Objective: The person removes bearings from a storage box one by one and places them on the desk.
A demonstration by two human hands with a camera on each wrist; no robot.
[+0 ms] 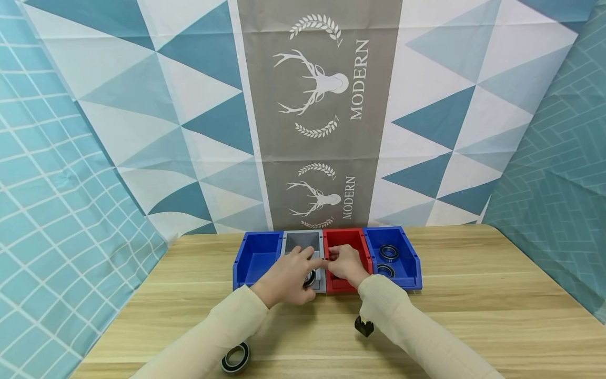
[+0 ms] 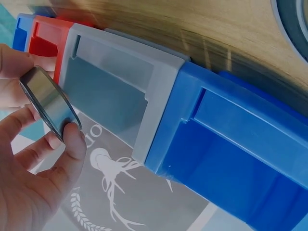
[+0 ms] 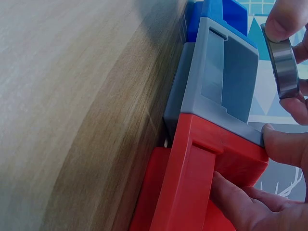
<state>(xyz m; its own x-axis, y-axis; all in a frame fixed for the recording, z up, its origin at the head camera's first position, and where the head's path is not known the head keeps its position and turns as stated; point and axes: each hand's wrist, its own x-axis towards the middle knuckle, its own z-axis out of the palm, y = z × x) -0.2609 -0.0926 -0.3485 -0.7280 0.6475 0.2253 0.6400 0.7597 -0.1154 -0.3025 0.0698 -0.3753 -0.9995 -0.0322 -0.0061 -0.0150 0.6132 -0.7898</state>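
Observation:
My left hand (image 1: 290, 276) pinches a ball bearing (image 2: 52, 102) between thumb and fingers, its shiny outer ring facing the left wrist camera. The bearing is held over the grey bin (image 2: 108, 62). With my right hand (image 1: 349, 263) I grip the side wall of the red bin (image 3: 185, 178) where it meets the grey one. In the right wrist view the thumb (image 3: 284, 145) lies at the top edge, while the other fingers reach inside the red bin. What lies deeper in the red bin is hidden by that hand.
A blue bin (image 1: 261, 258) stands at the row's left end. The blue bin (image 1: 413, 263) at the right end holds two bearings (image 1: 389, 252). Another bearing (image 1: 235, 359) lies on the wooden table (image 1: 161, 316) near my left sleeve. A small black object (image 1: 364, 326) sits beside my right sleeve.

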